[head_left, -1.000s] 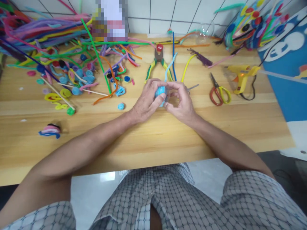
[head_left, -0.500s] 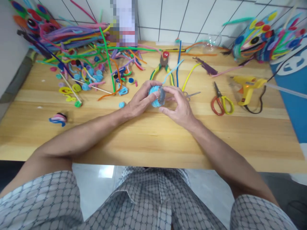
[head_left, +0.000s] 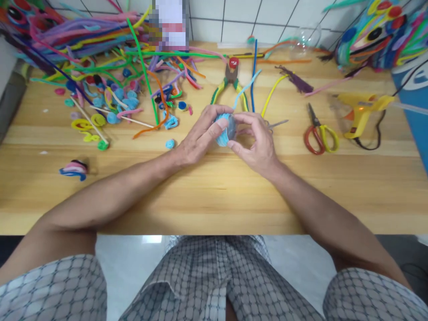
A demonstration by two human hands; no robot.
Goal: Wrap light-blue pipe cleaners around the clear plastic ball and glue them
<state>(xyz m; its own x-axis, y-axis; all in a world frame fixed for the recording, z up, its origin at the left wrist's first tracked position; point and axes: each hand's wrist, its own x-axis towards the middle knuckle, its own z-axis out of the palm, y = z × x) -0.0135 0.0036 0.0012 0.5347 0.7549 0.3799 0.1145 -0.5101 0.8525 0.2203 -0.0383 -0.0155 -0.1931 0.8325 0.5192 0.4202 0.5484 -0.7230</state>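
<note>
A small clear ball (head_left: 221, 138), partly wrapped in light blue pipe cleaner, is held above the table's middle. My left hand (head_left: 200, 136) wraps its left side, thumb laid across the blue windings. On the other side, my right hand (head_left: 259, 145) grips the bare, see-through part between thumb and fingers. A loose light blue pipe cleaner end (head_left: 246, 88) sticks up behind the ball; its lower end is hidden by the hands. Just beyond lie pliers (head_left: 231, 76) with yellow-green handles. Small metal scissors (head_left: 277, 124) are partly covered by my right hand.
Pipe cleaner pieces (head_left: 130, 100) crowd the left, with a bundle (head_left: 87, 38) behind. Red-and-yellow-handled scissors (head_left: 319, 136) and a yellow glue gun (head_left: 363, 111) with its cord lie right. Colourful fuzzy figures (head_left: 371, 33) stand back right; a clear ball (head_left: 306, 40) sits near the wall.
The ball has turned in my hands, and its blue windings now face up more. My right fingers have closed in on its edge. The camera view has shifted slightly.
</note>
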